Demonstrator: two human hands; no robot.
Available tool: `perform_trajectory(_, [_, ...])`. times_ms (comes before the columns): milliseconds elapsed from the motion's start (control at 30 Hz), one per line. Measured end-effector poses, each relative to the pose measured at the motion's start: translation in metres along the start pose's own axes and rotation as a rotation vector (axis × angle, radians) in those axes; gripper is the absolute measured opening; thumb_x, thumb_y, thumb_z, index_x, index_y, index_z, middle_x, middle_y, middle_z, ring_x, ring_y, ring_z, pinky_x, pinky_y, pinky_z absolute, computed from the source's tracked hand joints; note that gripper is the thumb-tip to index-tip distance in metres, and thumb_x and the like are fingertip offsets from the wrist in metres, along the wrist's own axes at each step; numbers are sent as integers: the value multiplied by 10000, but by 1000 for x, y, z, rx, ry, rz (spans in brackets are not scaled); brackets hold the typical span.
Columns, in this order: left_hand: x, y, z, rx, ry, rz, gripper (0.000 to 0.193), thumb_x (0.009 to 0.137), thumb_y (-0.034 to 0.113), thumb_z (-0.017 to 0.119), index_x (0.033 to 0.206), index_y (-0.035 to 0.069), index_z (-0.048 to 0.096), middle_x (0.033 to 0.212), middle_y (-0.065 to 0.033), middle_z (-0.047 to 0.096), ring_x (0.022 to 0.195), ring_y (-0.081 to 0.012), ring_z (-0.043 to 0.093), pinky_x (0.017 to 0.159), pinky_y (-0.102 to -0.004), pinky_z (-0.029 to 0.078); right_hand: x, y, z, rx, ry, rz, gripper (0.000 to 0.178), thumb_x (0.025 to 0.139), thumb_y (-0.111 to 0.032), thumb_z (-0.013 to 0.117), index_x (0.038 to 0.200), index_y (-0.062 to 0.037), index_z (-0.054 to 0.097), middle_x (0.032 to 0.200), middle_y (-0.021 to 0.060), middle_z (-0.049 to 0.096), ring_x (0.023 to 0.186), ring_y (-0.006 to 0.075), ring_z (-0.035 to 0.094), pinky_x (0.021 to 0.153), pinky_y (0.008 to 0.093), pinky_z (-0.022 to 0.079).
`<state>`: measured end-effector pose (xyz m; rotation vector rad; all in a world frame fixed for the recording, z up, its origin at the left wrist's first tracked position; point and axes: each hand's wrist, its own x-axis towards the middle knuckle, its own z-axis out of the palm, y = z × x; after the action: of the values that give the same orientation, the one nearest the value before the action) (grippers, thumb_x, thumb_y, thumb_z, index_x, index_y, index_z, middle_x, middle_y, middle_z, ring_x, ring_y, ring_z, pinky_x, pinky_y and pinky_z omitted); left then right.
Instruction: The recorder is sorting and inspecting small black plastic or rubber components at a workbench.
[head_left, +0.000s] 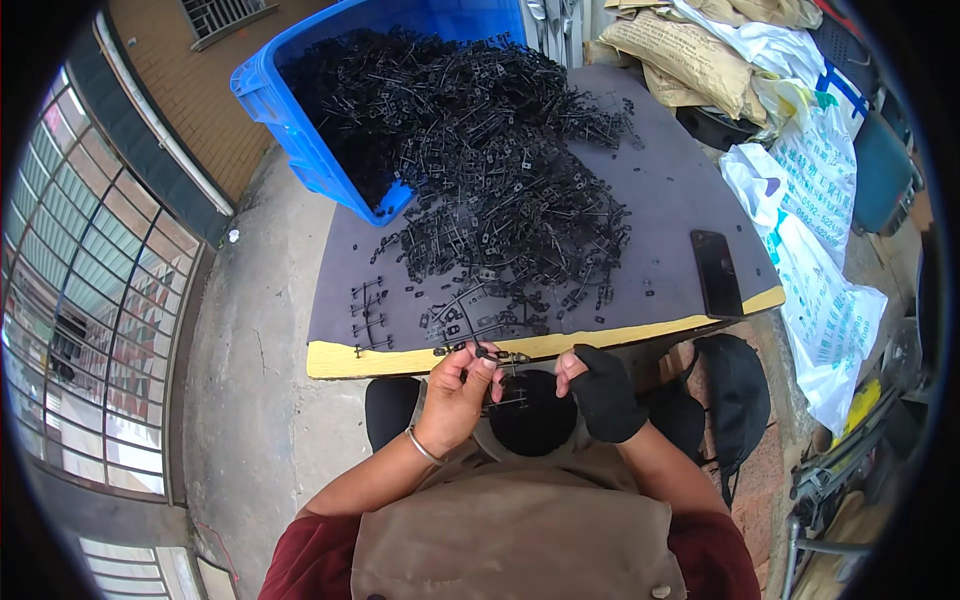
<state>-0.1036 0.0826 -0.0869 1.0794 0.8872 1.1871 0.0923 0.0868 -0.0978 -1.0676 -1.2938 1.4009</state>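
In my left hand (455, 400), a black plastic sprue (487, 352) with small parts along its stem is pinched between thumb and fingers, just off the table's front edge. My right hand (605, 400) wears a black fingerless glove. Its fingers are curled together a short way to the right of the sprue; whatever they hold, if anything, is too small to make out. Beyond both hands lies a large heap of similar black sprues and parts (520, 190). Below them, between my legs, sits a dark round shape (535, 418).
A blue plastic bin (325, 170) lies tipped at the back left, spilling the heap onto the grey-topped table (665, 210). Several bare sprues (368, 322) lie at the left front edge. A black phone (716, 272) rests at right. White bags (800, 270) and brown sacks (685, 60) crowd the right side.
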Motion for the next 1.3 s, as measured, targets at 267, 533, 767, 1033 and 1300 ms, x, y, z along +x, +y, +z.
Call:
perform_trajectory(267, [-3,-12,5,-28,-38,-3,143,923,176,499,968,43,527,739,-5,522,627,-85,479,611,-216,418,-9,2,27,-354,-172,-147,210,882,-224,522,907,-32,605,717,45,582,647,121,524,621,288,418])
perform_trajectory(533, [-7,-15,13,-69,-57,-21,106,925,110,482,968,28,533,716,7,526,596,-56,457,558,-179,396,-14,10,26,-170,44,-10,207,880,-192,515,863,-9,611,677,70,575,606,127,516,585,266,420])
perform_trajectory(767, [-13,-5,11,123,-103,-48,126,923,129,490,991,31,528,745,-15,552,612,-77,498,576,-195,422,1,39,-11,-19,111,183,154,826,-132,537,880,9,562,695,92,545,594,169,522,582,279,434])
perform_trajectory(1033, [-9,-15,4,358,-68,154,86,906,82,509,947,10,530,762,-21,609,676,-99,573,637,-213,462,-11,-32,25,-733,-5,-647,275,771,-130,620,1028,-55,556,912,134,567,844,278,568,681,363,464])
perform_trajectory(1300, [-13,-9,3,543,-96,178,91,877,87,531,906,8,567,616,-55,587,527,-153,552,508,-273,427,-4,-20,23,-835,-190,-560,250,784,-217,599,1000,-92,581,802,94,579,713,274,588,588,380,473])
